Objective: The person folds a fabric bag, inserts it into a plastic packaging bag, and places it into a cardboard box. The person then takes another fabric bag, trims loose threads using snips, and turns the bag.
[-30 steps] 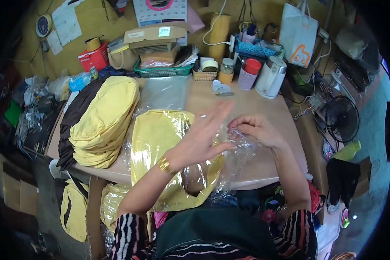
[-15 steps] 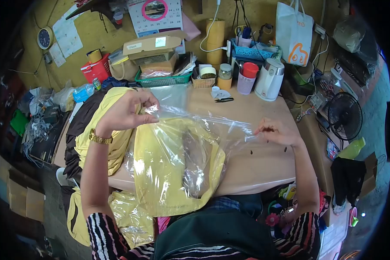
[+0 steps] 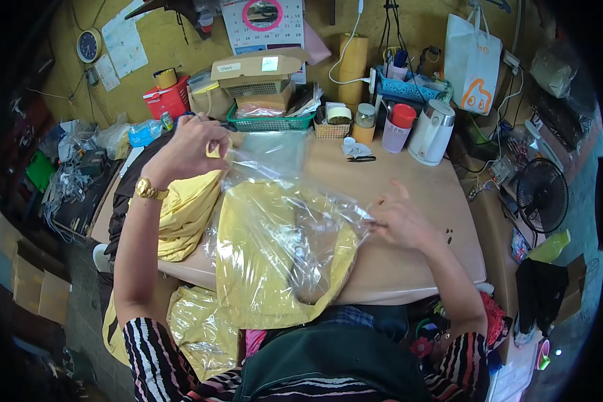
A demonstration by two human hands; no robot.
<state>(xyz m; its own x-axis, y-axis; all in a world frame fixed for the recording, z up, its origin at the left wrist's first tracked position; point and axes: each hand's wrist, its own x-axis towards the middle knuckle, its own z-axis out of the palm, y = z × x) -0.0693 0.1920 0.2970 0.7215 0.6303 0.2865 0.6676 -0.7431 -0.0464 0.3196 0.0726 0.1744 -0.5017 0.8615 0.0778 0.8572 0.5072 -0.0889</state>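
Note:
A clear plastic bag (image 3: 315, 201) with a folded yellow garment (image 3: 251, 261) inside hangs over the front edge of the table. My left hand (image 3: 189, 151), with a gold watch at the wrist, is closed on the bag's upper left corner. Lower down, my right hand (image 3: 402, 218) pinches the right end of the bag's opening, its index finger raised. Between them the top edge slants down to the right. To the left lies a pile of yellow and dark brown cloth (image 3: 187, 224). Below the table edge there is another yellow piece in clear plastic (image 3: 201, 328).
Flat clear plastic (image 3: 275, 151) lies behind the bag. Along the back stand a green basket (image 3: 271, 123), a jar (image 3: 364, 124), a lilac cup with a red top (image 3: 396, 130) and a white kettle (image 3: 432, 134). Small black scissors or snips (image 3: 361, 159) lie before them. A fan (image 3: 543, 194) stands right.
My left hand has risen with its corner of the bag. My right hand has moved left and slightly down, so the opening slants more. The whole view has shifted a little.

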